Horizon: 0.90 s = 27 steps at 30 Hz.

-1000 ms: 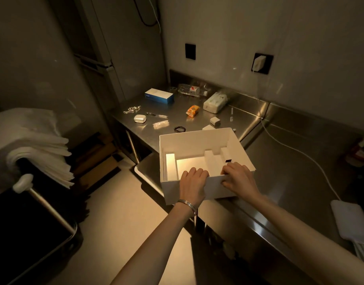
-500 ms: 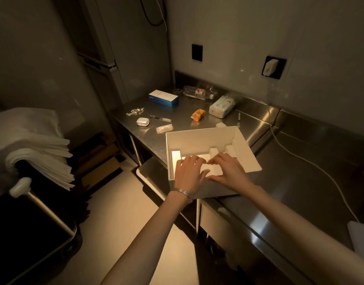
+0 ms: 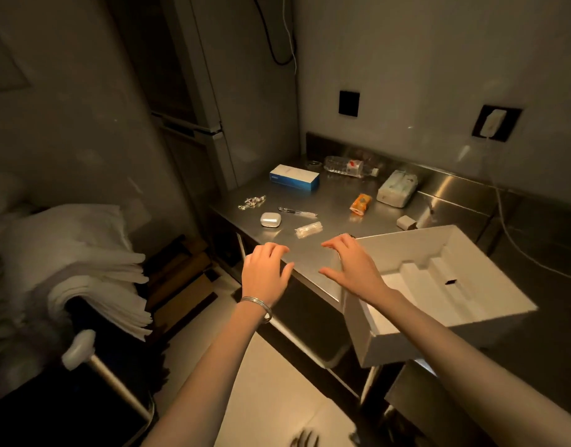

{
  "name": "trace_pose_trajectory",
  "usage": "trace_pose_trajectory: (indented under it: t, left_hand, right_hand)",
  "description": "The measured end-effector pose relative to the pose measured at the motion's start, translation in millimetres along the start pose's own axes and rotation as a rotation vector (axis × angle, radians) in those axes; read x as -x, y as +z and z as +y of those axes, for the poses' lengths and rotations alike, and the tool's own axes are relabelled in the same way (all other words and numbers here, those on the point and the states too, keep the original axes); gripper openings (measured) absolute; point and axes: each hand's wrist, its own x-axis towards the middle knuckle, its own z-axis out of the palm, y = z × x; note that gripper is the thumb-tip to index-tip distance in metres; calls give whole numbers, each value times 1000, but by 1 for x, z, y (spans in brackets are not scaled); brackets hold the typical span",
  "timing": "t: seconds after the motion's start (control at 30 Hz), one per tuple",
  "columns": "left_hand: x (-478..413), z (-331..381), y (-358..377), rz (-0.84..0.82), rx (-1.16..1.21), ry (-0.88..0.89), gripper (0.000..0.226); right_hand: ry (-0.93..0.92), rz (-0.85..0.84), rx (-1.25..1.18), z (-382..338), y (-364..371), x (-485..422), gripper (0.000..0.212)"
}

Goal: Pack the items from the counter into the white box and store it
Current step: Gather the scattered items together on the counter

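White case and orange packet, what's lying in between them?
A pen lies on the counter between the white case and the orange packet, seen in the head view.

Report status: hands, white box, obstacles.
Left hand open, right hand open, both empty. White box open on counter. Earbud case, pen lie unpacked ahead; nothing blocks them.

Ahead of our left hand (image 3: pixel 265 274) and right hand (image 3: pixel 352 269) we see a bare strip of counter (image 3: pixel 310 253), open as far as the earbud case (image 3: pixel 270 219) and clear packet (image 3: pixel 308 229); the white box (image 3: pixel 406 250) walls off our right; the pen (image 3: pixel 297 212) and orange packet (image 3: pixel 361 203) lie well apart, leaving a gap.
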Motion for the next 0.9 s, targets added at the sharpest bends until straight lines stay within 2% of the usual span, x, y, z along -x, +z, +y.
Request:
trace_pose_trajectory:
  t: [0.17, 0.37, 0.7, 0.9]
  left_hand:
    - [-34, -66, -10, -51, -14, 113, 33]
    - [-68, -111, 11, -143, 0, 163, 44]
    - [-178, -158, 52, -204, -22, 184, 52]
    - [-232, -181, 86, -314, 29, 93, 75]
  right_hand:
    - [89, 27, 23, -32, 34, -45, 57]
    - [148, -59, 82, -36, 61, -89, 69]
    - [239, -114, 36, 9, 101, -190, 73]
    - [357, -129, 1, 38, 127, -232, 74]
